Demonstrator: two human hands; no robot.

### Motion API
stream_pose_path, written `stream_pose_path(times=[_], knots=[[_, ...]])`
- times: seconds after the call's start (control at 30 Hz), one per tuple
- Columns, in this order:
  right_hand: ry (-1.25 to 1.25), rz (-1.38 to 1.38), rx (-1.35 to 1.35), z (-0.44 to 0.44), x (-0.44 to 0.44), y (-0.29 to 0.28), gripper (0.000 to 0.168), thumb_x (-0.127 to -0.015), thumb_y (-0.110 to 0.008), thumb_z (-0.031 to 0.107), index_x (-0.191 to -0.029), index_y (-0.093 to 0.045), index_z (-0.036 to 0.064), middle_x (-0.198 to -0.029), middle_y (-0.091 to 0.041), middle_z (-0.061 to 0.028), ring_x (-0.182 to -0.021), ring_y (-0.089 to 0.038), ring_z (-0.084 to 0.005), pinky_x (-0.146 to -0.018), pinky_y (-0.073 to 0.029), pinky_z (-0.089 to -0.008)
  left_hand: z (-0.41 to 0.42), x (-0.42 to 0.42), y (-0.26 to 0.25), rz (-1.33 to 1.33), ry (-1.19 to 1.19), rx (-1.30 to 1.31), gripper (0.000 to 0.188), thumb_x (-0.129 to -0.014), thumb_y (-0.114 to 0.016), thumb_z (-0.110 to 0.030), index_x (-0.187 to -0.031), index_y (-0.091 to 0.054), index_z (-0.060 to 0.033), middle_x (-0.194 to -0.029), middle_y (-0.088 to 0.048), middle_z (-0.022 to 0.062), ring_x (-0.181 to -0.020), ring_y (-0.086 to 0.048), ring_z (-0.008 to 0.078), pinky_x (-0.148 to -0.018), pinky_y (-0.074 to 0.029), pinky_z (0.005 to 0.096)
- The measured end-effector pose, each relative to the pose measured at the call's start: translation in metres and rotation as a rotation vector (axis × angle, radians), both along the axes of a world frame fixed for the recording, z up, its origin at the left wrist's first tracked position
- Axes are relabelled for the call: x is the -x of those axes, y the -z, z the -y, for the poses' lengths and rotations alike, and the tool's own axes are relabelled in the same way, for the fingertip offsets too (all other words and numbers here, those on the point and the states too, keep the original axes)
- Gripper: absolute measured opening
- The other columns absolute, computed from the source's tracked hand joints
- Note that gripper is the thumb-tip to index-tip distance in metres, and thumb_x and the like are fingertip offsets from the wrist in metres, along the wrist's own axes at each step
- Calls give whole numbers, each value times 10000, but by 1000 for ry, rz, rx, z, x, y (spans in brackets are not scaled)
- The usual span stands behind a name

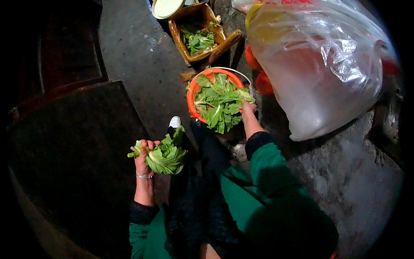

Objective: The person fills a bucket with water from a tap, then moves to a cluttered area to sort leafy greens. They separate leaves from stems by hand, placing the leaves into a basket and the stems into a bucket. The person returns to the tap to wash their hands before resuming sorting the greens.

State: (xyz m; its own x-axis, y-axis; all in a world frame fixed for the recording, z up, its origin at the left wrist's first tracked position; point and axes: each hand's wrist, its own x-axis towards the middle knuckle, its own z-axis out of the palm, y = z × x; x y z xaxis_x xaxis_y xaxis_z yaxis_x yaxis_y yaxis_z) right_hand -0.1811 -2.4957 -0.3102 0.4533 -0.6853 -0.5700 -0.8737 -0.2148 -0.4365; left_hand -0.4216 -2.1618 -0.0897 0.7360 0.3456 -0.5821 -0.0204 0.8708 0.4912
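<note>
My left hand (144,155) is closed around the pale stems of a bunch of leafy greens (168,157), whose leaves spread to the right. Farther forward, an orange plastic bucket (193,94) with a white handle is heaped with more leafy greens (220,97). Some leaves hang over its near rim. At the bucket's right side, my right hand (248,108) grips some of those greens, its fingers partly hidden among the leaves.
Beyond the bucket, a tape-covered box (173,34) holds green leaves, with a broom (226,45) beside it. A round white lid (166,7) lies at its corner. A large clear plastic bag (320,71) bulges on the right. A dark flat surface (74,145) extends on the left.
</note>
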Motion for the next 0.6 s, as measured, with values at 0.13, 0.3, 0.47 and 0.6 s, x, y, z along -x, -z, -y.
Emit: stream_pose_path(times=[0.13,0.3,0.47,0.6], knots=[[-138,-33,-117,25,1,-4,172,-737,-615,94,-873,-533,28,-650,-508,-47,-442,-458,-137,-367,-342,-282,0,-13,-16,-166,172,-196,149,-814,-609,-82,-898,-487,-63,-786,-544,65,-842,-564,222,-782,-448,350],[-148,295,-822,43,26,-51,114,-783,-549,28,-886,-511,56,-682,-470,4,-489,-417,-84,-421,-345,-251,8,-36,-37,-306,393,-392,105,-813,-606,-52,-899,-557,-16,-850,-610,83,-795,-583,163,-719,-478,290],[-705,230,-834,-3,20,-163,198,-830,-556,30,-1023,-512,35,-821,-527,1,-600,-469,-65,-520,-389,-208,45,-93,-67,-142,785,-703,203,-818,-571,-22,-1019,-602,-13,-983,-622,32,-868,-565,93,-788,-450,244],[-837,370,-945,-54,20,-232,184,-842,-566,56,-1008,-502,10,-818,-541,-10,-629,-518,-79,-570,-446,-228,73,-118,-57,76,868,-632,318,-793,-572,-9,-1110,-577,-32,-1035,-611,47,-876,-562,112,-805,-437,244]])
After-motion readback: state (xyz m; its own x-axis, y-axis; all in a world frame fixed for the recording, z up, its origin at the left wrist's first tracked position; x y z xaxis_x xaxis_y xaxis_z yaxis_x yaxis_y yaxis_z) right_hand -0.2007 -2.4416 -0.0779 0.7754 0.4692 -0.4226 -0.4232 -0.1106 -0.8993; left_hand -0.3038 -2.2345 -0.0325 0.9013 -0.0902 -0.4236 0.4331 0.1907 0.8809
